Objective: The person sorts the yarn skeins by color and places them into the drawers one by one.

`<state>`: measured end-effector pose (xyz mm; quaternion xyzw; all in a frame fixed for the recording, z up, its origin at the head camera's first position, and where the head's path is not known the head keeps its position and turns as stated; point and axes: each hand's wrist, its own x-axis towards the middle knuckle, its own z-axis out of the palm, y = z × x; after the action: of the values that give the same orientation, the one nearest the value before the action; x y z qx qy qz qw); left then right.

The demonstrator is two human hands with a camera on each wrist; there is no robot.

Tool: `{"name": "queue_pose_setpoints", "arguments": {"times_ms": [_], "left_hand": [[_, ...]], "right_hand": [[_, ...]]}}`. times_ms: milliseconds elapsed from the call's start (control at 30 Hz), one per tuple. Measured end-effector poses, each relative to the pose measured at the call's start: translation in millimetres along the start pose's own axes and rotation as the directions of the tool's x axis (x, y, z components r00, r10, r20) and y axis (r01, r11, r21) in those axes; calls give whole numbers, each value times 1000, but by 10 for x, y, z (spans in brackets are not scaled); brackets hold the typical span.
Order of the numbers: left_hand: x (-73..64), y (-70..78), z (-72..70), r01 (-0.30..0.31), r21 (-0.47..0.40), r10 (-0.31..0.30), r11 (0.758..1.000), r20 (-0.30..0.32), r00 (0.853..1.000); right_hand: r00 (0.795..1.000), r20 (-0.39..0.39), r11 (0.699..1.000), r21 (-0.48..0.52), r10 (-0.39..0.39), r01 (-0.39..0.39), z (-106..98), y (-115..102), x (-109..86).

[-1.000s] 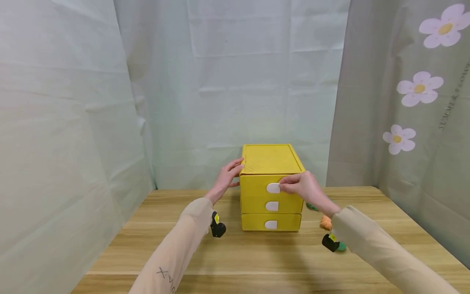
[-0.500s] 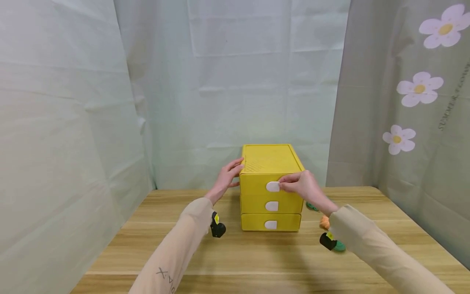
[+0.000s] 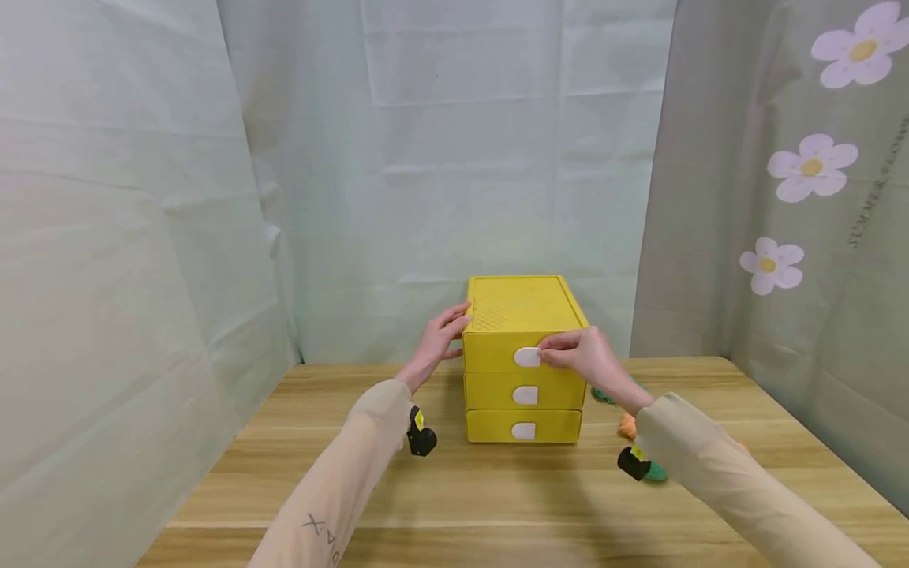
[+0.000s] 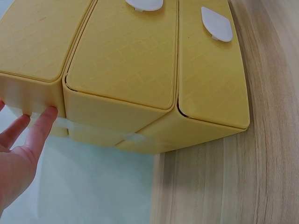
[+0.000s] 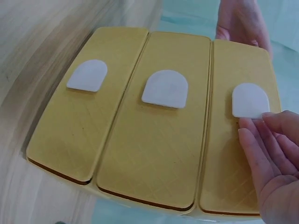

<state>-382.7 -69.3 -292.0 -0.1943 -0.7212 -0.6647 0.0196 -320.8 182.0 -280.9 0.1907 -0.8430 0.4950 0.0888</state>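
A yellow three-drawer storage box stands on the table, each drawer front bearing a white pull tab. My left hand rests on the box's left side near the top, its fingers fairly straight. In the left wrist view, its fingertips lie against the side wall of the top drawer level. My right hand pinches the right edge of the top drawer's tab between thumb and fingers. All the drawer fronts look about flush, with the middle tab and bottom tab untouched.
Right of the box lie a green item, a small orange item and another green item, partly hidden behind the right arm. The wooden table is enclosed by pale curtains at the back and sides.
The top drawer has slid slightly inward with my right hand on its tab, and its front now lines up with the others. My left hand has stayed in place on the box's side.
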Motion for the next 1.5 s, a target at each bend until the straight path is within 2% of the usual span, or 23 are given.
{"name": "queue_pose_setpoints", "arguments": {"times_ms": [100, 267, 567, 667, 800, 933, 1000, 1233, 1367, 1500], "left_hand": [[55, -78, -7, -3, 8, 3, 1000, -19, 1000], [83, -94, 4, -8, 16, 9, 1000, -27, 1000], [71, -79, 2, -10, 32, 11, 999, -8, 1000], [43, -38, -5, -6, 17, 6, 1000, 11, 1000], [-52, 97, 9, -11, 22, 10, 1000, 37, 999], [-104, 172, 23, -7, 33, 6, 999, 39, 999], [-101, 163, 23, -13, 33, 12, 999, 31, 999], [50, -63, -17, -11, 19, 11, 1000, -10, 1000], [71, -99, -10, -23, 29, 23, 999, -29, 999], [69, -94, -2, -21, 28, 22, 999, -39, 999]], "right_hand": [[1000, 2, 999, 48, 11, -11, 2, 17, -6], [999, 5, 992, 118, 31, -32, -8, 44, -24], [1000, -27, 995, 104, 1, 2, 16, 108, -74], [999, -32, 993, 115, -3, 7, 33, 125, -110], [999, -35, 991, 131, -7, 12, 50, 144, -145], [999, -38, 991, 134, -4, 9, 63, 172, -168], [999, -43, 993, 117, 3, 3, 71, 190, -179], [999, -42, 986, 165, 34, -27, 118, 233, -210], [998, -51, 985, 169, 36, -27, 140, 259, -214], [998, -64, 991, 129, 24, -15, 154, 286, -221]]}}
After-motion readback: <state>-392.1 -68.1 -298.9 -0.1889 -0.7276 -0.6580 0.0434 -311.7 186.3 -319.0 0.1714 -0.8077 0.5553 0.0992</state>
